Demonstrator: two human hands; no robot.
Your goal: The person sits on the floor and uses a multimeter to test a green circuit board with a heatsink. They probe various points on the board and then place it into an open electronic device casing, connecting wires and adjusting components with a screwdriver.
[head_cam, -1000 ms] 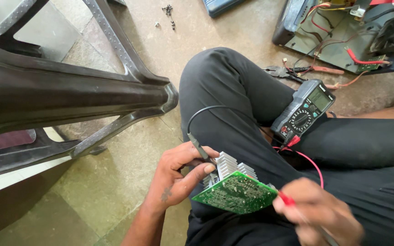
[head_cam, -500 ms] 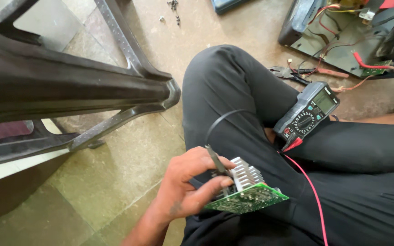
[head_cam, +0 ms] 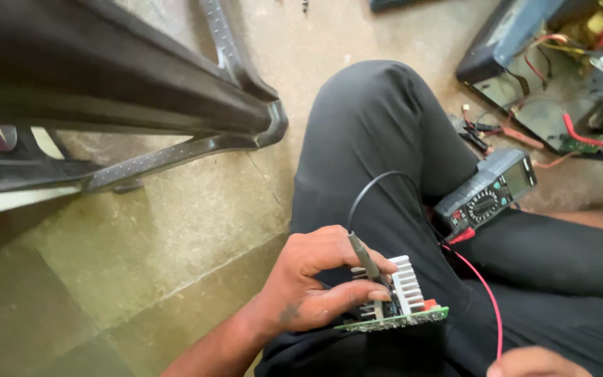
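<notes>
My right hand (head_cam: 532,361) has dropped to the bottom edge, grip unreadable, off the green circuit board (head_cam: 393,320) now tilted edge-on at lower centre, my left hand (head_cam: 319,283) clamping it with the black probe (head_cam: 366,260).

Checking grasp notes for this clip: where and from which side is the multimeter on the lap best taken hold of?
Grip the multimeter across its long side edges, coming from above. It lies flat, face up on the thigh, with leads plugged in at its lower end, so the screen end and both sides are free.

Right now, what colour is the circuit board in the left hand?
Green, seen edge-on in the head view: the circuit board sits in the left hand under a silver finned heatsink.
</notes>
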